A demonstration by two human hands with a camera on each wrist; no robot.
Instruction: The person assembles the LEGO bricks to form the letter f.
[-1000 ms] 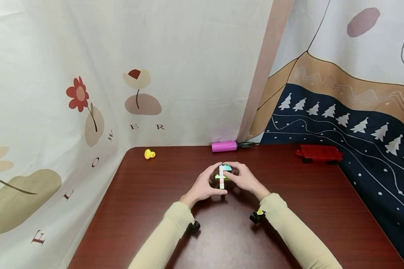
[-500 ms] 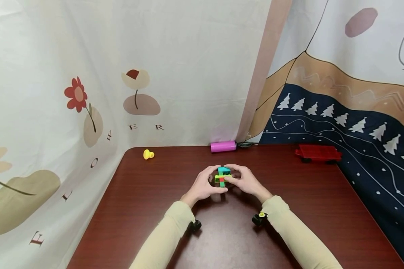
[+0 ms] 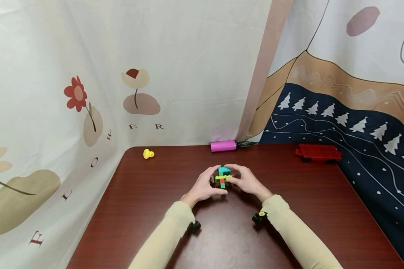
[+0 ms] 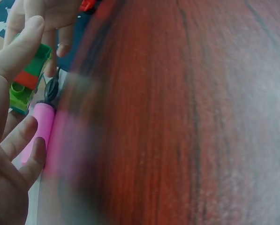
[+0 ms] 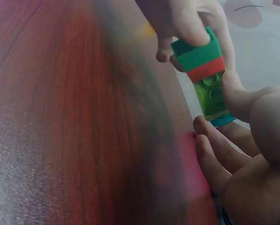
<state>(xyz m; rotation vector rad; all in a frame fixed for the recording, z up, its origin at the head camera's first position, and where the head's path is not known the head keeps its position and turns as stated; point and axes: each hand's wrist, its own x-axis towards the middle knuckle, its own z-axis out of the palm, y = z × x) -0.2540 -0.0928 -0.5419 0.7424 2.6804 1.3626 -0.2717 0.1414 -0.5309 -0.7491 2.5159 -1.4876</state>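
Note:
A small building-block model [image 3: 222, 180] is held up between both hands over the table. In the head view it has a teal top, a lime crosspiece, and red and green blocks below. My left hand [image 3: 203, 184] grips it from the left, its thumb against the green block [image 5: 200, 54] in the right wrist view. From the other side my right hand [image 3: 248, 181] pinches it, the thumb beside the lime block [image 5: 210, 96]. Part of the model is hidden behind fingers.
The dark red wooden table [image 3: 219, 239] lies beneath. Along its back edge are a yellow toy [image 3: 148, 154], a pink cylinder [image 3: 223, 146] with a black cord, and a red toy wagon [image 3: 319, 152]. Patterned cloth [image 3: 195, 67] hangs behind and beside the table.
A second ago the model's near face looked mostly white; now it shows green and red. Both hands stay on it, nearly in the same place.

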